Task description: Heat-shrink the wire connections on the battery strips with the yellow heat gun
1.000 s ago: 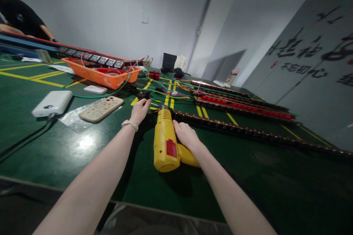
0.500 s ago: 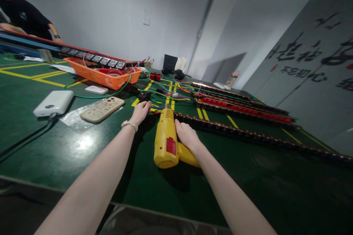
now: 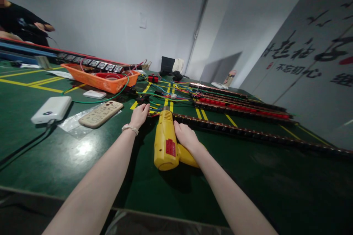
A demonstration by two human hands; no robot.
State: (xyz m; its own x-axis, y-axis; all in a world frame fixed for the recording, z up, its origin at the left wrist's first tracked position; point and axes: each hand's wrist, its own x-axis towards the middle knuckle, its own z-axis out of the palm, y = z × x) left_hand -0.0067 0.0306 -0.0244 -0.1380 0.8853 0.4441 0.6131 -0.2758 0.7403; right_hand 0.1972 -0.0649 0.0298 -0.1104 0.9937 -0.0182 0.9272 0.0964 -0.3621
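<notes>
My right hand (image 3: 186,136) is closed round the handle of a yellow heat gun (image 3: 166,139) with a red label. The gun's metal nozzle points away from me, at thin coloured wires (image 3: 154,110). Just left of the nozzle, my left hand (image 3: 140,115) has its fingers pinched together on those wires; the fingertips are partly hidden. From beside the nozzle a long dark strip (image 3: 234,128) runs off to the right across the green table (image 3: 220,198).
An orange basket (image 3: 96,82) with red coils stands back left. A phone in a beige case (image 3: 100,114), a white power bank (image 3: 52,110) and a small white case (image 3: 94,94) lie nearer. More strips (image 3: 237,107) lie at the right. A person (image 3: 24,22) is at far left.
My hands and the heat gun keep nearly the same places. The view has shifted slightly. The far-left person's arm has risen from the table edge to the body.
</notes>
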